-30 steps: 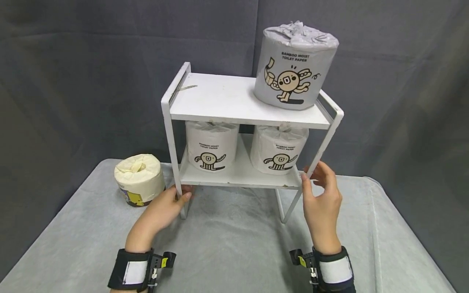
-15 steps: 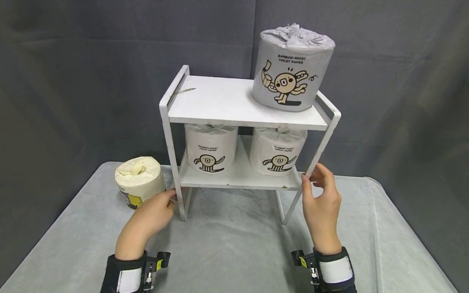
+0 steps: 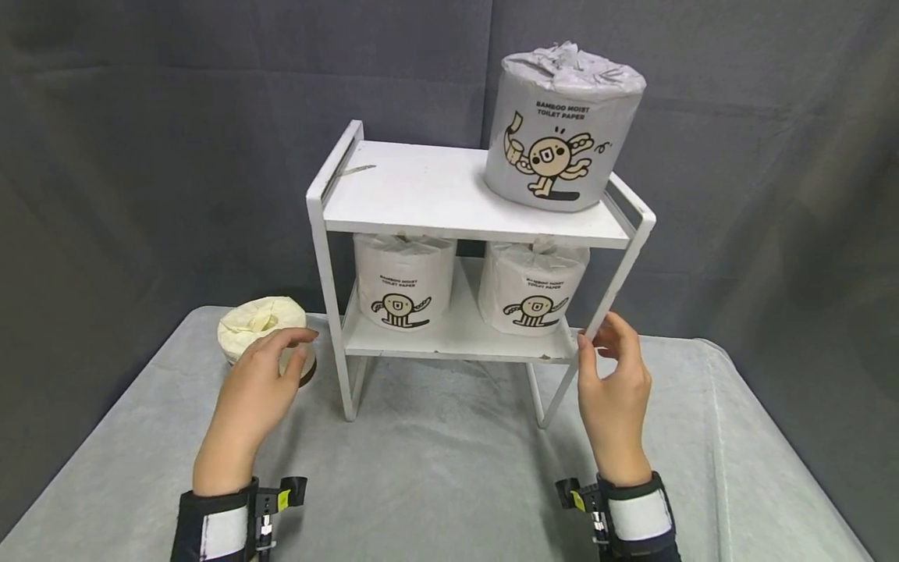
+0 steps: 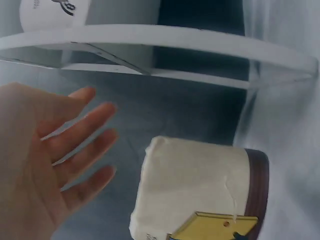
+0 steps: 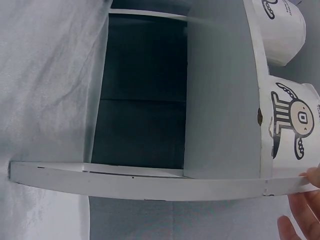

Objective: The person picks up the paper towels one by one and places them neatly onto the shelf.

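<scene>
Clock hours were read from the middle of the white rack in the head view. Farthest left, low at about eight o'clock, a black strap with a pale patch circled the left wrist. Above it the left hand was spread, its fingers apart and holding nothing. Just behind that hand, between eight and nine o'clock, a cream roll stood upright on the pale grey cloth, partly hidden by the fingers. The left wrist view showed a gap between fingertips and roll — there the roll lay at four o'clock from them, with a yellow printed patch and a dark brown band round its base.

Next came the rack, two shelves high, before a dark grey backdrop. On its lower shelf stood a left white roll and, well apart from it at four o'clock, a right white roll. A large white roll stood on the upper shelf at one o'clock, lettered "BAMBOO MOIST TOILET PAPER". Farthest right, at four o'clock, the right hand pinched the rack's right front leg — thumb on one side, fingers on the other.
</scene>
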`<act>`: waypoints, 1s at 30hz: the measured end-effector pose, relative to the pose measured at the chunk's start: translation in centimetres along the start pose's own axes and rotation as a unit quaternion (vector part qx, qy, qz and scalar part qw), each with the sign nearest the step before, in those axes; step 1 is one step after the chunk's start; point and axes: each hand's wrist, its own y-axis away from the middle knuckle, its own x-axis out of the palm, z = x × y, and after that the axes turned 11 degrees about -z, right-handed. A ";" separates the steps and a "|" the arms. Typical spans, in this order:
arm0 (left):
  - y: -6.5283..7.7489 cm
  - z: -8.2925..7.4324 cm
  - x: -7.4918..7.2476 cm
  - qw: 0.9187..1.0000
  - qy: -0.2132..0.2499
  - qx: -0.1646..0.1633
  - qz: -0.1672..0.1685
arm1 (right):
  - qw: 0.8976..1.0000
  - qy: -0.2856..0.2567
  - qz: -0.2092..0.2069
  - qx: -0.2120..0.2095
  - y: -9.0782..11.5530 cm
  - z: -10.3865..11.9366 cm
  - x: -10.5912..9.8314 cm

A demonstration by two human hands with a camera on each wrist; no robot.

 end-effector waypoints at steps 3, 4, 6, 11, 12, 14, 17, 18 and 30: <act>0.0 0.5 0.3 0.999 -0.025 0.024 -0.037 | 1.000 0.002 0.000 -0.003 -0.1 0.0 0.0; 0.0 0.6 0.4 0.998 -0.032 0.029 -0.045 | 1.000 0.003 0.000 -0.003 -0.1 0.0 -0.1; -0.1 1.1 0.6 0.997 -0.041 0.035 -0.054 | 1.000 0.005 0.000 -0.002 -0.1 -0.1 -0.1; -0.2 2.6 0.3 0.996 -0.045 0.007 -0.071 | 1.000 0.001 0.002 -0.001 -0.1 -0.1 0.0; -0.2 2.9 0.1 0.996 -0.046 -0.001 -0.076 | 1.000 0.000 0.003 -0.002 -0.1 -0.1 0.1; -0.2 3.6 -0.2 0.995 -0.049 -0.010 -0.086 | 1.000 -0.003 0.007 -0.006 -0.1 0.0 0.3; -0.2 4.3 0.0 0.995 -0.045 -0.009 -0.089 | 1.000 -0.006 0.006 -0.010 -0.2 0.0 0.4; -0.2 4.5 0.1 0.995 -0.042 -0.006 -0.087 | 1.000 -0.007 0.004 -0.010 -0.2 0.0 0.4; 0.0 5.6 2.7 0.995 -0.048 0.008 -0.085 | 1.000 -0.008 -0.001 -0.009 0.0 0.0 0.0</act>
